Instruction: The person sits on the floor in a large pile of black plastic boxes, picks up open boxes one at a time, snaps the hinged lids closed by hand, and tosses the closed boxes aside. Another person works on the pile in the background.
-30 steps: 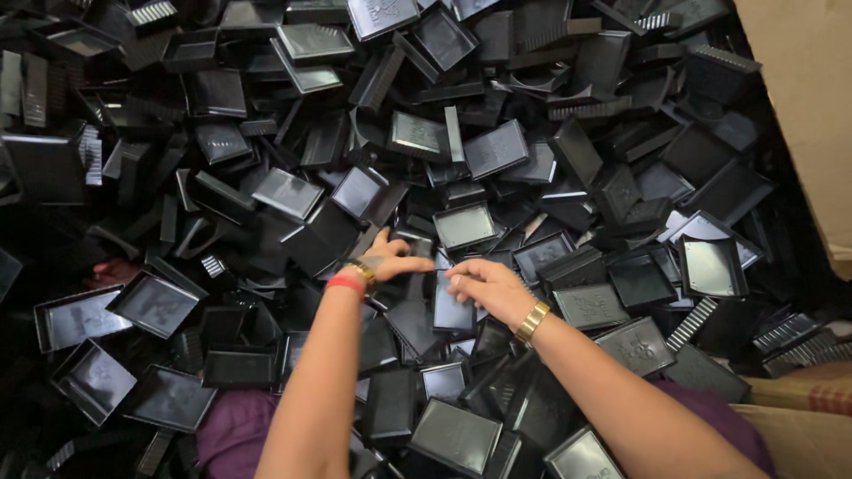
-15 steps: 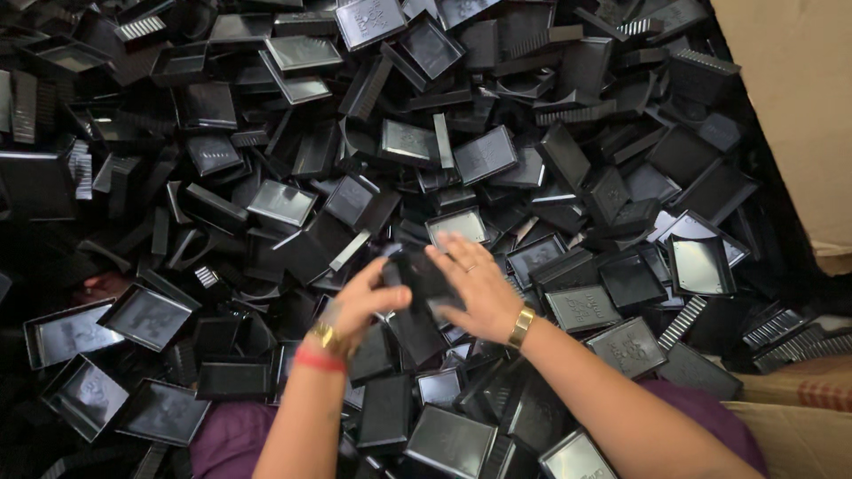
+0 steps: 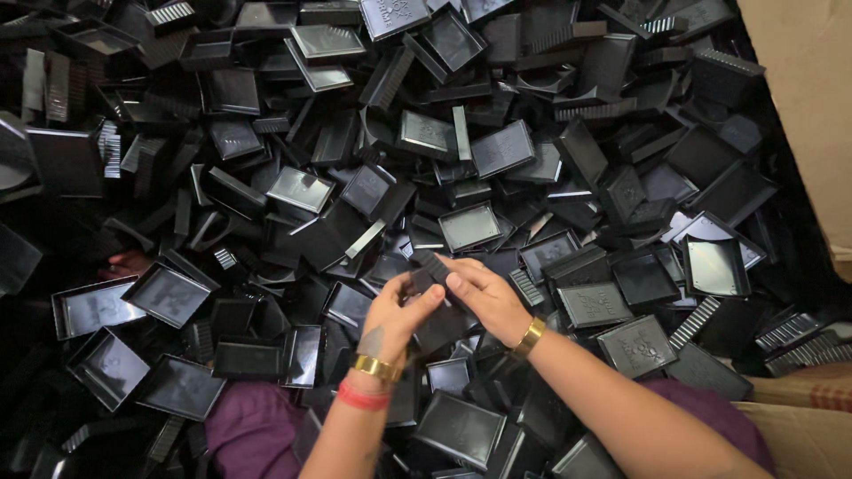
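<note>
My left hand (image 3: pixel 395 315) and my right hand (image 3: pixel 484 297) meet over the middle of a deep heap of black plastic trays and lids. Together they hold one small black plastic piece (image 3: pixel 429 270) with a ribbed edge, raised a little above the heap. The left thumb presses on its near side, and the right fingers wrap its right side. The left wrist carries a gold bangle and a red band, the right wrist a gold bangle. Right under the hands lie more black trays (image 3: pixel 461 426), partly hidden by my forearms.
Black rectangular trays (image 3: pixel 164 293) and ribbed comb-like pieces (image 3: pixel 697 321) cover nearly the whole view. A brown cardboard wall (image 3: pixel 812 98) stands at the right edge. Purple cloth (image 3: pixel 253 426) shows at the bottom between the trays.
Both hands have drawn back toward me from the heap and lifted a small black piece. They have closed together around it.
</note>
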